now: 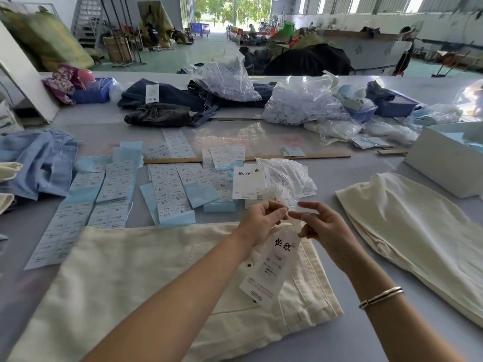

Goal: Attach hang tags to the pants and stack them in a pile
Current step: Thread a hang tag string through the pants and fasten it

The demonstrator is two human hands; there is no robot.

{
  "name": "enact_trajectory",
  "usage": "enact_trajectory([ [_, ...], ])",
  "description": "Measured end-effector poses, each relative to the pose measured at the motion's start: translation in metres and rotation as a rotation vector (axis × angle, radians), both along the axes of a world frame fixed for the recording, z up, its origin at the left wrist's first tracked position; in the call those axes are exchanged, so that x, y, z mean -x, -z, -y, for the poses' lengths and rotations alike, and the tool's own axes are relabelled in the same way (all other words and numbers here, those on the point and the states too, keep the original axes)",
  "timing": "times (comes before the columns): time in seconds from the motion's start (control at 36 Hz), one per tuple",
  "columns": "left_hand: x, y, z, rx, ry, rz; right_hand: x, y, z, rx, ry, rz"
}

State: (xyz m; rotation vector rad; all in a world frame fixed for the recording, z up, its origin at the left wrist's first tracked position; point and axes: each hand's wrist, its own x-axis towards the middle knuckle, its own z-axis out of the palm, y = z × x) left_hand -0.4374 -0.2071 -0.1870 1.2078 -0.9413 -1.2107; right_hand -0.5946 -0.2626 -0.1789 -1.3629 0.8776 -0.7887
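Note:
Cream pants [136, 278] lie flat on the grey table in front of me, waistband to the right. A white hang tag [274, 267] with black characters hangs over the waistband from a thin white string. My left hand [261, 220] pinches the top of that string. My right hand [321, 226] meets it fingertip to fingertip, pinching the same string. A second folded pair of cream pants [407, 231] lies to the right. More white hang tags [245, 182] sit just beyond my hands.
Sheets of blue-backed size stickers [167, 189] cover the table's middle, with a wooden ruler [261, 158] behind. A clear bag of strings [287, 178] lies beyond my hands. Light blue pants [39, 163] are left, dark jeans [167, 100] and plastic bags at the back, a white box [444, 163] right.

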Motion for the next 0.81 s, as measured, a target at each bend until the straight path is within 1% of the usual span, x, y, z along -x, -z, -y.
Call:
enact_trajectory([
  [0.08, 0.001, 0.000, -0.002, 0.028, -0.009, -0.034, -0.002, -0.001, -0.001, 0.088, 0.036, -0.055],
  [0.14, 0.002, 0.000, -0.003, 0.065, -0.014, -0.046, -0.004, 0.001, -0.002, 0.096, 0.063, -0.043],
  [0.22, 0.003, 0.000, -0.005, 0.096, -0.012, -0.026, -0.010, 0.001, -0.005, 0.002, 0.112, 0.089],
  [0.33, 0.003, 0.001, -0.006, 0.133, -0.025, -0.027, -0.019, 0.003, -0.009, -0.185, 0.102, 0.271],
  [0.47, 0.004, 0.005, -0.006, 0.154, -0.078, -0.105, -0.028, 0.009, -0.011, -0.283, 0.072, 0.404],
  [0.64, 0.007, 0.008, -0.006, 0.205, -0.135, -0.109, -0.033, 0.014, -0.012, -0.345, 0.055, 0.463],
  [0.81, 0.009, 0.012, -0.007, 0.195, -0.144, -0.139, -0.033, 0.020, -0.011, -0.382, 0.058, 0.501],
])
